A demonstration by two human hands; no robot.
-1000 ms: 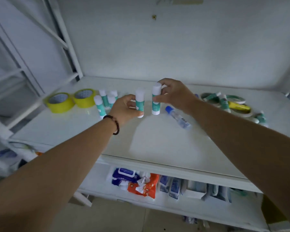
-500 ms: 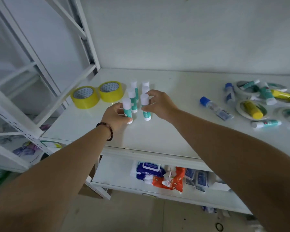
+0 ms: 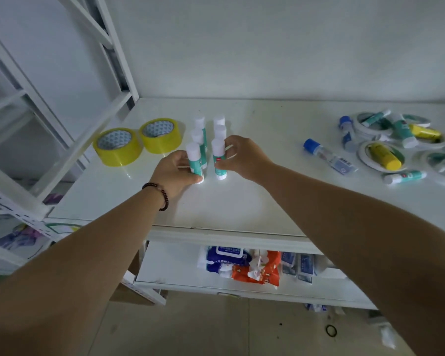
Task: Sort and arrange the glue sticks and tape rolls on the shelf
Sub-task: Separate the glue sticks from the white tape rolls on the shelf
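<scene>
- Standing upright on the white shelf, two teal-and-white glue sticks form the front of a double row; the left hand grips the left glue stick, fingers and thumb curled round its body.
- The right hand pinches the right glue stick just beside it, thumb low on the teal label and fingers behind the white cap.
- Directly beyond the hands, four more upright glue sticks stand in two pairs, close behind the held ones.
- Left of the left hand and slightly farther back, two yellow tape rolls lie flat, touching side by side.
- Well to the right of the right hand, a clear tube with a blue cap lies on its side.
- Farther right is a jumbled pile of white tape rolls, teal glue sticks and yellow tubes; one teal glue stick lies on its side at the near edge.
- A dark beaded bracelet circles the left wrist.
- Below the arms, a lower shelf holds blue and orange wipe packets.
</scene>
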